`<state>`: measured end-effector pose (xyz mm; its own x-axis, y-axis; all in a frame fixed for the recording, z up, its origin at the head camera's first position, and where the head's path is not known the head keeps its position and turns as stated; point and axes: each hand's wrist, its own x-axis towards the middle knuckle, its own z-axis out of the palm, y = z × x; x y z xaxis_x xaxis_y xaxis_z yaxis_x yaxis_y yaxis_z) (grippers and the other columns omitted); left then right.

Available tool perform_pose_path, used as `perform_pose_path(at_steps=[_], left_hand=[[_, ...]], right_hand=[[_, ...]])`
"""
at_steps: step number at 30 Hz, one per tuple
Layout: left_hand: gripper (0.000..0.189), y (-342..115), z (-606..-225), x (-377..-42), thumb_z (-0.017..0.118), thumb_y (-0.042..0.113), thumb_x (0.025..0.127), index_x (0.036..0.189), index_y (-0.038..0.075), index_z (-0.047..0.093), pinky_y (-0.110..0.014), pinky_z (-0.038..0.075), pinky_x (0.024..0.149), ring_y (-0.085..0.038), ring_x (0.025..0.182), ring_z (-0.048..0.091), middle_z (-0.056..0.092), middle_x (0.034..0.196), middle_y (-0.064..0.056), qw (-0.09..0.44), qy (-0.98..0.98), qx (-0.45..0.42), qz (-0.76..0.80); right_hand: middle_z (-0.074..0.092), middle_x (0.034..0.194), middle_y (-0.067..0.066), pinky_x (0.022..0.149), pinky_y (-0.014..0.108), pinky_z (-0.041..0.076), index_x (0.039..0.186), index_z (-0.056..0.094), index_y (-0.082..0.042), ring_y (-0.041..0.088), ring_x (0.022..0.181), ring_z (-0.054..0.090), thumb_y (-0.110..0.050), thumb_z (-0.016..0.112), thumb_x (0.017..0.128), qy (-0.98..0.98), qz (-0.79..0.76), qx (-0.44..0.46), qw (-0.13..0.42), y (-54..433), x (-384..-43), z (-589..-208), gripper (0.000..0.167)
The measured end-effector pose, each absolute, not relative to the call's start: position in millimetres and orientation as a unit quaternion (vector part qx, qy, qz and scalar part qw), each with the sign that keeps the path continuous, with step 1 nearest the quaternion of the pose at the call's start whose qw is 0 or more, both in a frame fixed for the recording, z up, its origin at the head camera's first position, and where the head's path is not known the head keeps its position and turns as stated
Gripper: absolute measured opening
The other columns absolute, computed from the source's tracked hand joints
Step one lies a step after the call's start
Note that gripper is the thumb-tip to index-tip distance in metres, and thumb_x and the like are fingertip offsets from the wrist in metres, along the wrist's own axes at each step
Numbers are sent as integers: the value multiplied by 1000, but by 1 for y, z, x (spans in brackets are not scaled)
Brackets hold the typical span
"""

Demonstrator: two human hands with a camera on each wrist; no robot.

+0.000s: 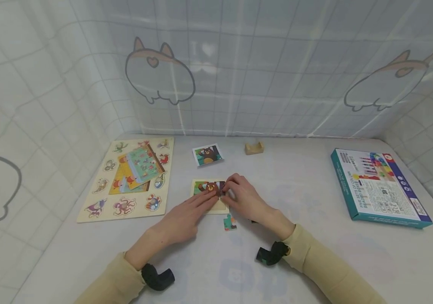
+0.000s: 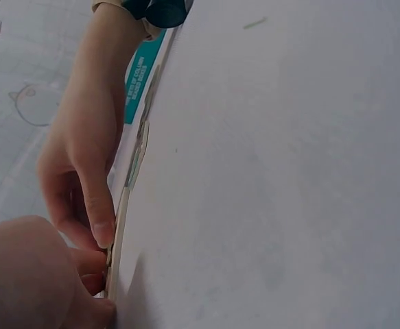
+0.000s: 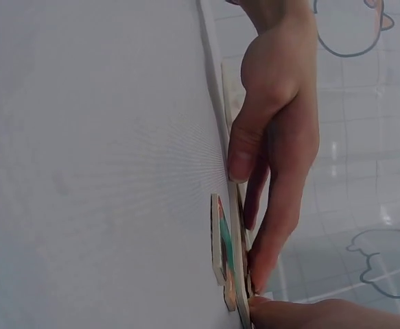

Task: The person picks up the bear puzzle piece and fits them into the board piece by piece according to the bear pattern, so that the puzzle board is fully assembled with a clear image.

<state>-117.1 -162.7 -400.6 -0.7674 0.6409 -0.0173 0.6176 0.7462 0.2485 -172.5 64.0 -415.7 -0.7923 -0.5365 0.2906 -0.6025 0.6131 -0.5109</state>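
Note:
A small wooden puzzle tray [image 1: 221, 207] lies mid-table, its upper part filled with pieces showing a brown bear [image 1: 211, 186]. My left hand [image 1: 186, 215] rests on it with fingers stretched over the bear; in the right wrist view the left hand's [image 3: 282, 130] thumb lies at the tray's edge. At the tray's right side, my right hand [image 1: 246, 197] pinches a dark puzzle piece [image 1: 222, 188], mostly hidden by the fingers. A loose green-and-red puzzle piece [image 1: 229, 222] lies just below the tray. Another dark piece [image 1: 254, 221] peeks out under the right wrist.
Behind the tray lie a bear picture card [image 1: 207, 155] and a small wooden block with a notch [image 1: 254, 148]. On the left is a sea-animal board [image 1: 133, 211] with puzzle pictures [image 1: 142, 166] stacked on it. A teal-edged bead box [image 1: 381, 185] lies at the right.

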Motion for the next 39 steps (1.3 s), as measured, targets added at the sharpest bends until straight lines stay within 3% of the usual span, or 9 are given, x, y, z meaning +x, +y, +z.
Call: perform_pose_path(at_steps=[22,34,39], left_hand=[[79,-162,-402,-118,53,-7,80,155,5,34,-44,26,123,-29,152,24,31,163,-10,49,933,346,91],[74,-160,-400,-116,52,-7,84,155,7,35,-48,29,121,-30,151,27,31,163,-7,45,937,333,96],[72,-159,-398,-115,52,-7,86,155,8,36,-48,30,121,-30,151,28,33,162,-7,48,938,328,100]], right_hand=[[59,110,7,88,40,53,90,73,-7,23,103,56,-14,77,88,-896,316,305,62,63,-171,-414,9],[61,113,9,90,41,53,97,79,-3,25,107,57,-15,77,88,-896,325,297,52,63,-171,-413,16],[60,118,10,94,42,53,107,77,-2,24,110,57,-15,74,91,-897,319,305,28,67,-170,-411,21]])
